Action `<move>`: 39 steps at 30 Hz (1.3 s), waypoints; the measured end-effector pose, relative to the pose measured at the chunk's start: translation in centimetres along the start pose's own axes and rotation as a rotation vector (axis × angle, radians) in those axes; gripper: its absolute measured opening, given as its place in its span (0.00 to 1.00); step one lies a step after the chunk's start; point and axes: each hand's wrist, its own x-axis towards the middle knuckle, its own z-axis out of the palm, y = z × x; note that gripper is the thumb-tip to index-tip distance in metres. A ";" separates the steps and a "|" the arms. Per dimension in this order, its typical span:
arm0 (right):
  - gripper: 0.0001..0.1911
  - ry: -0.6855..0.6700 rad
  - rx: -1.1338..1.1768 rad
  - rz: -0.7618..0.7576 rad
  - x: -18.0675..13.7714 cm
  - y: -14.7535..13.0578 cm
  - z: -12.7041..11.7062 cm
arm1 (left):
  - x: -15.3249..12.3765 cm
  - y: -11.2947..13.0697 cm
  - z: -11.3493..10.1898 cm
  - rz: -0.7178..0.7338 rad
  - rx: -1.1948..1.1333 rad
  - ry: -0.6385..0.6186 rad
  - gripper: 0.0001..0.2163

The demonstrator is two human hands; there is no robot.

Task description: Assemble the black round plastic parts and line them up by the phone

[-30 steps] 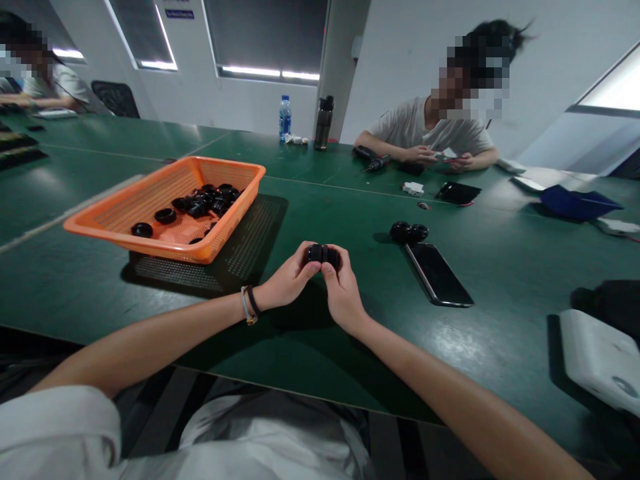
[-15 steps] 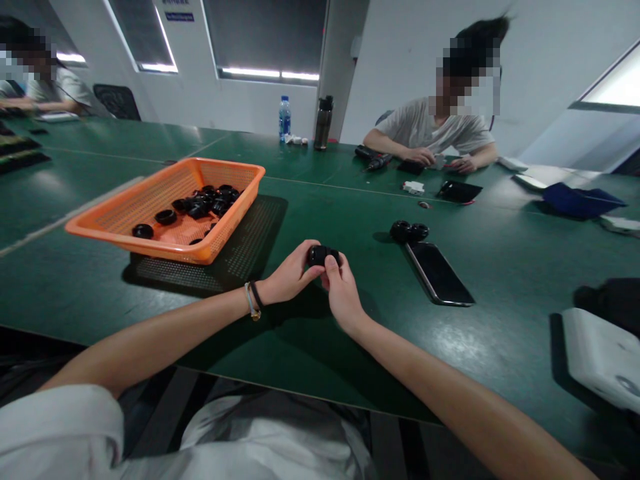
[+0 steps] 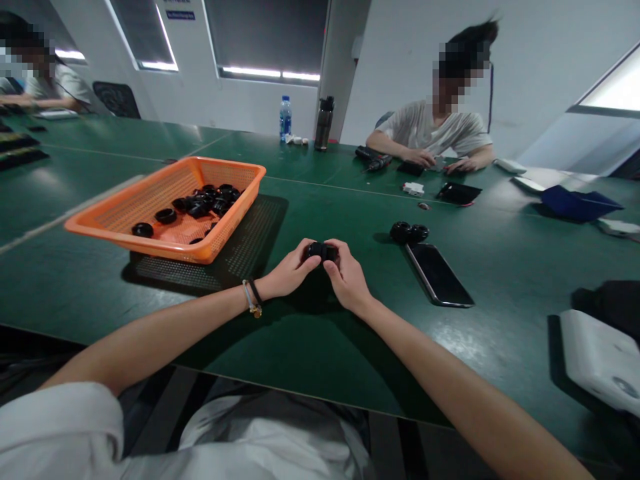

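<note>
Left hand (image 3: 289, 275) and right hand (image 3: 349, 281) grip the black part (image 3: 321, 251) (right now curled over it).

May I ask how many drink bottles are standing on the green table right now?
2: a blue-labelled water bottle and, right beside it, a dark flask, both at the far edge of the table. I see no others.

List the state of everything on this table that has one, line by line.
black part, held by both hands
left hand, fingers closed on it
right hand, fingers closed on it
orange basket, holds loose black rings
phone, flat, screen dark
water bottle, upright, capped
dark flask, upright, capped
</note>
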 end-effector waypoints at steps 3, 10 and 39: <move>0.24 0.032 -0.042 -0.034 0.1 -0.1 -0.4 | -0.3 0.5 0.2 -0.020 -0.057 -0.035 0.12; 0.15 0.155 -0.160 -0.037 0.1 -0.7 -0.2 | -1.0 1.2 1.0 -0.074 -0.186 -0.097 0.15; 0.10 0.095 -0.347 -0.022 0.1 -1.2 1.6 | -0.2 1.3 1.9 -0.423 -0.131 0.183 0.16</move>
